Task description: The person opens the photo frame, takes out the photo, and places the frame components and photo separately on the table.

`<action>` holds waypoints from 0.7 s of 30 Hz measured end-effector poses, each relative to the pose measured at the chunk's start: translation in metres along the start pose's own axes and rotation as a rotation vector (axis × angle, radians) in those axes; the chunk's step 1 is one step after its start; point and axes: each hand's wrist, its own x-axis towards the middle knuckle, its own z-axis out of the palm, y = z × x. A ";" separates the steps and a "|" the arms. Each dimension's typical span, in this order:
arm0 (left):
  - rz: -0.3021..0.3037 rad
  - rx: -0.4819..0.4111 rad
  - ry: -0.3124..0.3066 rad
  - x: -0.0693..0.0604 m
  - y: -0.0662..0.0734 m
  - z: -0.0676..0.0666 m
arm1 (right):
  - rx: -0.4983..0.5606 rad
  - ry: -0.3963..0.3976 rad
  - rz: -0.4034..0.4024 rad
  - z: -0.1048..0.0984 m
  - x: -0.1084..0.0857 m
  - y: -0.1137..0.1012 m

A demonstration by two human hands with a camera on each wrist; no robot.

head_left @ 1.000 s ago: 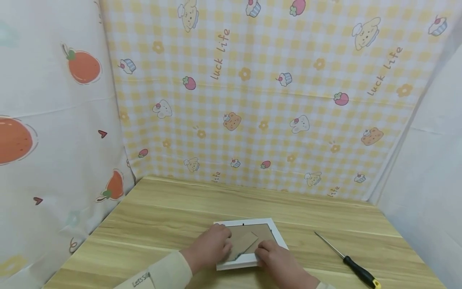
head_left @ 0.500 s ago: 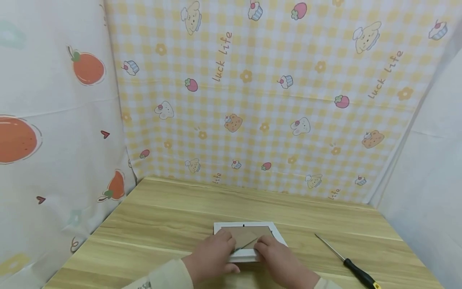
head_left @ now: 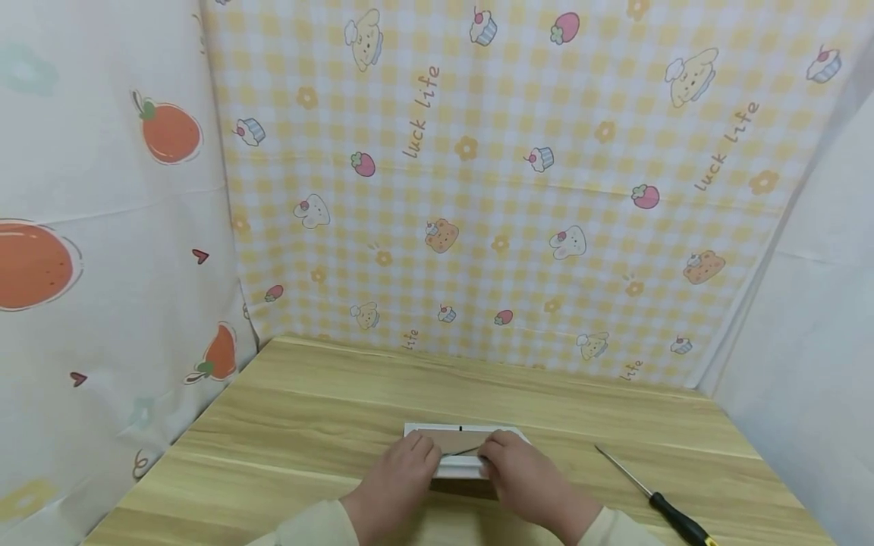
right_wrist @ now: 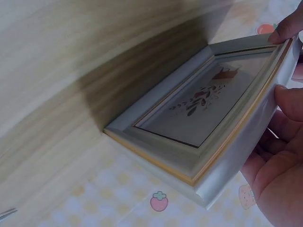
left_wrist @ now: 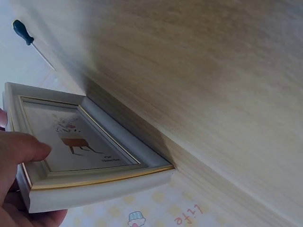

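A white picture frame [head_left: 461,470] is tilted up at its near edge, its far edge down by the table and its brown backing board [head_left: 447,440] facing up. My left hand [head_left: 399,479] grips the near left part; in the left wrist view its thumb lies across the front, fingers behind. My right hand [head_left: 531,476] holds the near right part, its thumb against the side moulding in the right wrist view. Gold lines edge the frame's front, and a print of a plant in a brown pot [left_wrist: 75,141] shows inside. The hands cover part of the back.
A screwdriver [head_left: 676,516] with a black and yellow handle lies on the wood-grain table [head_left: 307,409], right of the frame. Behind stands a yellow checked cloth [head_left: 478,265]; white cloths [head_left: 136,288] hang at both sides.
The frame's near edge has risen from nearly flat, so its back looks narrower. The left hand has shifted from over the back to the near edge. The screwdriver stays put.
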 end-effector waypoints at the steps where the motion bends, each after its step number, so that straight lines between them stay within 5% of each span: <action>1: 0.001 0.007 0.021 0.000 0.000 0.001 | 0.005 -0.003 0.009 -0.001 0.001 0.000; 6: 0.006 0.023 0.066 0.003 -0.003 0.002 | 0.006 0.031 0.027 -0.002 0.003 0.002; 13: -0.018 0.000 0.007 0.007 -0.007 0.003 | 0.009 0.065 0.050 -0.001 0.004 0.006; 21: -0.045 -0.006 0.011 0.011 -0.010 0.006 | 0.020 0.115 0.112 -0.002 0.004 0.008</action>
